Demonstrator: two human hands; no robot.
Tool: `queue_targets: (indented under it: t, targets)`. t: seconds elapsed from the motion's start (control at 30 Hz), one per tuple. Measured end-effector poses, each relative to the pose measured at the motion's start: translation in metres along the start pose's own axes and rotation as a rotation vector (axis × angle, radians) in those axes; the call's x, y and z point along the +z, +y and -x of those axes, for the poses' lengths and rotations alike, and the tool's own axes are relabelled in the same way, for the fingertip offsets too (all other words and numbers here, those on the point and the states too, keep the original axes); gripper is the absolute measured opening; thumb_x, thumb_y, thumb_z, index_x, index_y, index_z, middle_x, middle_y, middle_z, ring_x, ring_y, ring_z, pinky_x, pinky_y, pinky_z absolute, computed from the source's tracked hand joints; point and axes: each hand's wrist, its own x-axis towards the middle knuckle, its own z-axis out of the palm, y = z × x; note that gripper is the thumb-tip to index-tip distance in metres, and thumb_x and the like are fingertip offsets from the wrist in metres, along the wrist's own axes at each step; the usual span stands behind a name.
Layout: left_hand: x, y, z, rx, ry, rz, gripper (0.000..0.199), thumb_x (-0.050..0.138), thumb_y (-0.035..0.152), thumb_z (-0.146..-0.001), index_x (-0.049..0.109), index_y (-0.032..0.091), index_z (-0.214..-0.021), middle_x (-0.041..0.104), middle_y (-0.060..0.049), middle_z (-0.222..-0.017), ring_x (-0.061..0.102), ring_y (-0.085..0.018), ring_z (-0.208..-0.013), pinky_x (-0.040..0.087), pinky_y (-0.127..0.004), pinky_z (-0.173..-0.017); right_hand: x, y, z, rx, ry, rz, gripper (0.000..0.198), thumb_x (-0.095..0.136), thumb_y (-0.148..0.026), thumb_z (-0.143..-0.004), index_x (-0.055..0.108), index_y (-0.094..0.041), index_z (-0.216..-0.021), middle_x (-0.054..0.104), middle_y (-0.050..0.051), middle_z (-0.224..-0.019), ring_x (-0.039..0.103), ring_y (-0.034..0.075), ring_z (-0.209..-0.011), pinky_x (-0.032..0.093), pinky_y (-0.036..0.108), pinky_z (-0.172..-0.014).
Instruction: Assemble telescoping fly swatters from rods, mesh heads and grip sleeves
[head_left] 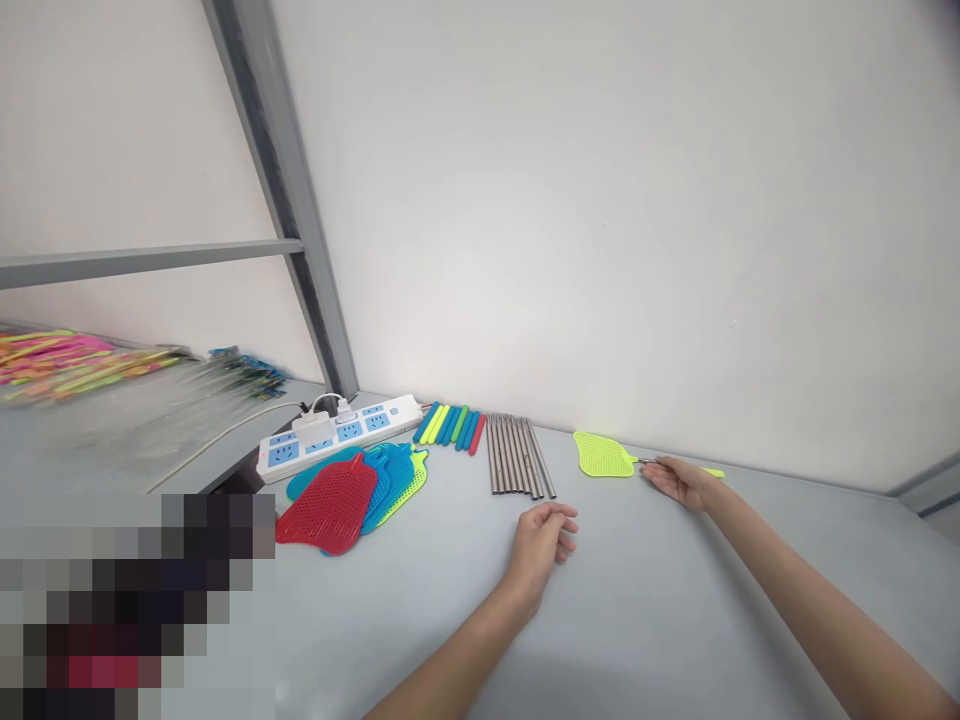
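Note:
My right hand point(679, 482) is at the metal shaft of a yellow-green fly swatter point(604, 456), its fingers loosely around the shaft. The mesh head points left, and the handle end shows to the right of my hand. My left hand point(541, 540) is over the table in front of a row of metal tubes point(514, 458), fingers loosely bent and apart, holding nothing. Left of the tubes lie several coloured handles point(452, 427) in blue, yellow, green and red. Further left is an overlapping pile of mesh swatter heads, with a red head point(334, 505) on top of blue and yellow-green ones.
A white power strip point(349, 432) with plugs in it lies behind the swatter heads. On the surface at the left are blurred bundles of colourful items point(90, 362). A grey metal frame post point(289, 190) and a pale wall point(600, 220) border the grey table point(637, 620).

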Motion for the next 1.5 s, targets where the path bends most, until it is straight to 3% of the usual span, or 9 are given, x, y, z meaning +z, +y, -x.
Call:
queue_targets:
  t: [0.13,0.27,0.5,0.7,0.87,1.0,1.23,1.5]
  targets:
    - [0.0,0.0,0.0,0.0,-0.001,-0.007,0.021,0.041,0.021,-0.065,0.056,0.013,-0.077,0.055,-0.003,-0.068,0.049,-0.008,-0.049,0.034,-0.02,-0.045,0.003,0.004,0.006,-0.073,-0.02,-0.01,0.012,0.044,-0.011,-0.079,0.055,-0.006,-0.076,0.062,0.01,-0.064,0.061,0.013,-0.055,0.051,0.019,-0.047]
    - [0.0,0.0,0.0,0.01,0.002,-0.019,0.021,0.041,0.022,-0.065,0.056,0.013,-0.077,0.055,-0.003,-0.068,0.05,-0.008,-0.05,0.034,-0.02,-0.044,0.019,0.013,0.02,-0.144,-0.088,-0.015,0.014,0.043,-0.013,-0.079,0.055,-0.008,-0.075,0.062,0.008,-0.06,0.062,0.013,-0.054,0.052,0.02,-0.05]
    - [-0.003,0.004,-0.004,0.109,0.083,-0.098,0.02,0.041,0.022,-0.067,0.057,0.013,-0.076,0.055,-0.003,-0.067,0.049,-0.008,-0.048,0.033,-0.02,-0.044,0.07,0.038,0.07,-0.195,-0.376,0.14,0.017,0.052,-0.024,-0.075,0.058,-0.008,-0.077,0.063,0.01,-0.065,0.061,0.015,-0.054,0.053,0.025,-0.055]
    - [-0.012,0.018,-0.003,0.329,0.24,-0.226,0.02,0.041,0.024,-0.073,0.059,0.018,-0.079,0.058,-0.005,-0.081,0.053,-0.016,-0.076,0.038,-0.027,-0.07,0.106,0.056,0.088,-0.248,-0.484,0.357,0.024,0.062,-0.03,-0.066,0.057,-0.011,-0.079,0.061,0.006,-0.061,0.06,0.015,-0.046,0.051,0.025,-0.044]
    - [-0.019,0.019,-0.005,0.585,0.392,-0.678,0.026,0.041,0.024,-0.076,0.06,0.023,-0.094,0.05,-0.006,-0.112,0.039,-0.02,-0.109,0.025,-0.035,-0.092,0.119,0.059,0.082,-0.294,-0.467,0.506,0.028,0.066,-0.032,-0.06,0.053,-0.015,-0.079,0.052,-0.003,-0.044,0.051,0.011,-0.029,0.037,0.017,-0.024]
    - [-0.025,0.01,-0.012,0.596,0.409,-0.936,0.028,0.04,0.025,-0.077,0.06,0.024,-0.097,0.04,-0.006,-0.125,0.027,-0.022,-0.119,0.019,-0.039,-0.095,0.122,0.058,0.076,-0.326,-0.413,0.596,0.02,0.062,-0.03,-0.062,0.051,-0.016,-0.069,0.046,-0.006,-0.037,0.043,0.008,-0.023,0.026,0.014,-0.02]
    - [-0.027,0.001,-0.017,0.544,0.397,-1.01,0.03,0.042,0.029,-0.076,0.059,0.024,-0.1,0.032,-0.008,-0.132,0.018,-0.023,-0.123,0.014,-0.042,-0.094,0.11,0.058,0.071,-0.457,-0.25,0.691,0.016,0.058,-0.029,-0.064,0.049,-0.016,-0.059,0.042,-0.007,-0.032,0.039,0.009,-0.02,0.024,0.017,-0.021]
    - [-0.033,0.011,-0.019,0.542,0.411,-0.911,0.032,0.04,0.03,-0.078,0.058,0.021,-0.102,0.036,-0.009,-0.129,0.024,-0.023,-0.121,0.019,-0.04,-0.094,0.094,0.059,0.064,-0.563,-0.157,0.657,0.013,0.061,-0.026,-0.059,0.053,-0.016,-0.059,0.045,-0.007,-0.034,0.035,0.005,-0.023,0.024,0.017,-0.027]
